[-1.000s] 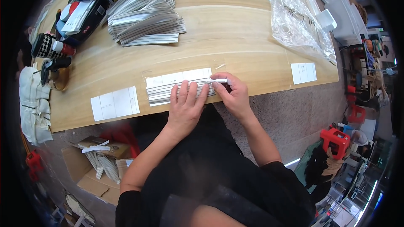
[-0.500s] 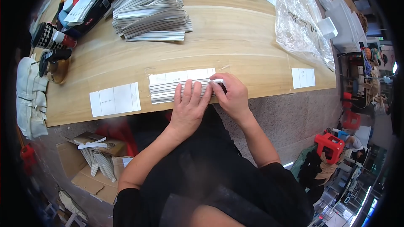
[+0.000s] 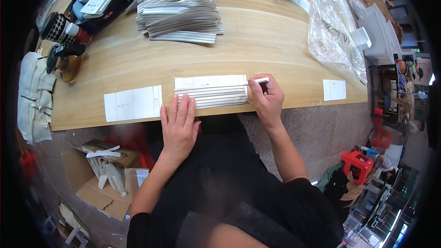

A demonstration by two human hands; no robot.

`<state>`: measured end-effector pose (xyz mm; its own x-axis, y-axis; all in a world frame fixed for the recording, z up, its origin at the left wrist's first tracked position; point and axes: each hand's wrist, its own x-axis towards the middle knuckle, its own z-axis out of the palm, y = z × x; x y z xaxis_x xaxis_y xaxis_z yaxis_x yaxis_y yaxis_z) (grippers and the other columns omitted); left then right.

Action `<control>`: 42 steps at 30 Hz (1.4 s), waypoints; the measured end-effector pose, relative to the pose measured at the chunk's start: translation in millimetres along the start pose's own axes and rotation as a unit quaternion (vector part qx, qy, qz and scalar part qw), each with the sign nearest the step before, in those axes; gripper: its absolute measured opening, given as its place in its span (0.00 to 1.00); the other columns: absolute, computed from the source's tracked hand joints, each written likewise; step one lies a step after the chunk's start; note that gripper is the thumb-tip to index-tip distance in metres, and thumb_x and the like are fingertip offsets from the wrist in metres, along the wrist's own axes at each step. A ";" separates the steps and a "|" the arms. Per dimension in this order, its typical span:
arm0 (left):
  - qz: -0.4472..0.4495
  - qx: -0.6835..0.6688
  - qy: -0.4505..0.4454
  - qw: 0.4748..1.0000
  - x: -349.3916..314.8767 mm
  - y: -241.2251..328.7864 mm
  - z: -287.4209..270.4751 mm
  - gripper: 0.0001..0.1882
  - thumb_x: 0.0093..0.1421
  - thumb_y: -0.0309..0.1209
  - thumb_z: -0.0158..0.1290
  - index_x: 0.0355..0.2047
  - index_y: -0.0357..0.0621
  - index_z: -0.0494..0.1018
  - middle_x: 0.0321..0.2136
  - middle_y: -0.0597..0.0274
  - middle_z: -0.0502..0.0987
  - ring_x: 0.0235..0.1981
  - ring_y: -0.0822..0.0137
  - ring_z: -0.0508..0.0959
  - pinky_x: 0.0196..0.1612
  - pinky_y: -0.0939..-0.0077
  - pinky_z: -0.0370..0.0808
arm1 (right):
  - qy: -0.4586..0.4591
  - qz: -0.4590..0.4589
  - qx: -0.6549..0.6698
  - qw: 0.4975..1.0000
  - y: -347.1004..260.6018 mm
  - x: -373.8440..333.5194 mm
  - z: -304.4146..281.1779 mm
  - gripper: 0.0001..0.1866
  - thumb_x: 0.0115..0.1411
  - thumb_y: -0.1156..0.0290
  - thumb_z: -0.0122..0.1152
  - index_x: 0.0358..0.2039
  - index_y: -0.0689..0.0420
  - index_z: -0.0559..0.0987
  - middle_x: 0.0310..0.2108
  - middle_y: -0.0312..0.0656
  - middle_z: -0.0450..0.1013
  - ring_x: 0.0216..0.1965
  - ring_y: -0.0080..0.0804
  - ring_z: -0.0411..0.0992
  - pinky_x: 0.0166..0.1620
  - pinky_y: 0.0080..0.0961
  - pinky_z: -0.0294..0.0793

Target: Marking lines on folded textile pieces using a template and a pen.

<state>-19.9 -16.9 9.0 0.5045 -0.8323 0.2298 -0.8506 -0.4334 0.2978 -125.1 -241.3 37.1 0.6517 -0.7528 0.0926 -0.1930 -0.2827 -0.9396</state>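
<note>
A row of white strips with thin dark lines [image 3: 216, 96] lies side by side near the table's front edge, over a white paper card [image 3: 211, 81] marked with lines. My left hand [image 3: 180, 121] rests palm down at the strips' left end, fingers stretched out and holding nothing. Just beyond the right end, my right hand [image 3: 268, 98] pinches a short white stick [image 3: 262, 81] the way one holds a pen. Its tip is hidden, so I cannot tell if it touches anything.
Lined white cards lie left [image 3: 133, 103] and right [image 3: 334, 89]. A big pile of similar strips [image 3: 179, 11] is farther back. Clear plastic [image 3: 333, 27] covers the right side. At the left stand a tape dispenser [image 3: 66, 62] and cup [image 3: 56, 26]. A cardboard box [image 3: 98, 193] sits below.
My left hand has slid from the middle of the strips to their left end. My right hand has moved right, still pinching the white stick. The view has shifted slightly.
</note>
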 end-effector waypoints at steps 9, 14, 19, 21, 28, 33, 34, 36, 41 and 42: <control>-0.005 -0.018 0.015 1.000 -1.6 -2.0 4.1 0.38 0.53 0.28 0.62 0.65 0.43 0.65 0.67 0.54 0.63 0.70 0.50 0.59 0.68 0.41 0.52 | -0.103 -0.091 -0.050 0.989 -3.9 -8.7 29.7 0.05 0.65 0.76 0.60 0.41 0.60 0.79 0.33 0.36 0.75 0.30 0.20 0.71 0.35 0.19 0.71; 0.000 -0.011 0.015 1.000 -1.4 -3.5 2.5 0.36 0.54 0.27 0.60 0.65 0.43 0.65 0.67 0.55 0.63 0.70 0.51 0.59 0.68 0.42 0.53 | -0.109 -0.134 -0.096 0.980 -0.4 -6.0 33.5 0.05 0.63 0.76 0.62 0.39 0.61 0.79 0.32 0.38 0.75 0.29 0.22 0.72 0.33 0.20 0.72; 0.001 -0.006 0.027 1.000 -1.1 -3.4 4.4 0.34 0.56 0.27 0.59 0.64 0.42 0.66 0.66 0.56 0.65 0.69 0.51 0.61 0.67 0.42 0.54 | -0.079 -0.227 -0.167 0.956 1.7 -0.2 37.1 0.04 0.63 0.75 0.63 0.37 0.61 0.79 0.30 0.39 0.75 0.29 0.22 0.72 0.33 0.20 0.72; -0.001 0.002 0.033 0.999 -3.0 -5.1 5.0 0.33 0.56 0.27 0.58 0.64 0.42 0.67 0.66 0.55 0.65 0.69 0.51 0.61 0.67 0.42 0.55 | -0.108 -0.036 -0.093 0.989 -13.0 5.5 35.4 0.04 0.65 0.74 0.63 0.36 0.60 0.79 0.29 0.37 0.75 0.30 0.18 0.71 0.33 0.19 0.71; 0.006 0.021 0.057 0.998 -1.3 -3.8 8.5 0.27 0.61 0.28 0.53 0.62 0.42 0.69 0.64 0.55 0.67 0.68 0.52 0.63 0.67 0.45 0.55 | -0.160 -0.125 -0.031 0.979 -19.0 -5.4 65.3 0.05 0.65 0.75 0.61 0.41 0.60 0.78 0.32 0.35 0.74 0.29 0.17 0.70 0.33 0.17 0.71; 0.011 0.003 0.071 0.997 -1.1 -5.2 9.3 0.30 0.55 0.25 0.58 0.61 0.41 0.69 0.64 0.55 0.67 0.68 0.51 0.63 0.67 0.44 0.56 | -0.146 -0.188 -0.084 0.968 -6.0 -5.5 74.6 0.06 0.62 0.77 0.62 0.40 0.60 0.78 0.33 0.41 0.76 0.30 0.29 0.75 0.35 0.23 0.74; 0.009 0.003 0.071 0.997 -1.2 -5.4 9.2 0.30 0.55 0.25 0.58 0.61 0.41 0.69 0.64 0.55 0.67 0.68 0.51 0.63 0.67 0.44 0.56 | -0.145 -0.222 -0.094 0.960 -5.5 -4.5 75.5 0.06 0.61 0.77 0.63 0.39 0.60 0.79 0.33 0.43 0.77 0.31 0.34 0.76 0.35 0.26 0.75; 0.010 0.003 0.067 0.998 -1.2 -5.8 8.9 0.31 0.55 0.25 0.58 0.61 0.41 0.68 0.64 0.55 0.67 0.68 0.51 0.63 0.67 0.45 0.55 | -0.143 -0.228 -0.095 0.958 -5.8 -4.3 77.9 0.06 0.61 0.77 0.63 0.39 0.60 0.79 0.33 0.44 0.77 0.32 0.36 0.76 0.36 0.27 0.75; 0.008 0.007 0.061 0.998 -0.8 -5.2 5.4 0.29 0.57 0.28 0.57 0.61 0.41 0.69 0.63 0.55 0.67 0.68 0.52 0.63 0.67 0.46 0.55 | -0.140 -0.218 -0.111 0.959 -9.3 -5.4 80.9 0.05 0.61 0.77 0.63 0.38 0.60 0.79 0.33 0.44 0.77 0.33 0.37 0.77 0.37 0.27 0.76; 0.006 0.010 0.056 0.998 -0.6 -5.0 4.0 0.26 0.61 0.30 0.54 0.60 0.41 0.71 0.63 0.55 0.68 0.68 0.53 0.64 0.67 0.47 0.56 | -0.143 -0.207 -0.112 0.961 -12.1 -5.7 80.0 0.05 0.61 0.76 0.63 0.38 0.59 0.79 0.33 0.44 0.77 0.33 0.37 0.77 0.37 0.27 0.76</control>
<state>-16.6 -15.6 3.7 0.5071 -0.7939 0.3356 -0.8587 -0.4318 0.2761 -67.9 -186.0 21.6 0.8756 -0.3635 0.3183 -0.0069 -0.6681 -0.7441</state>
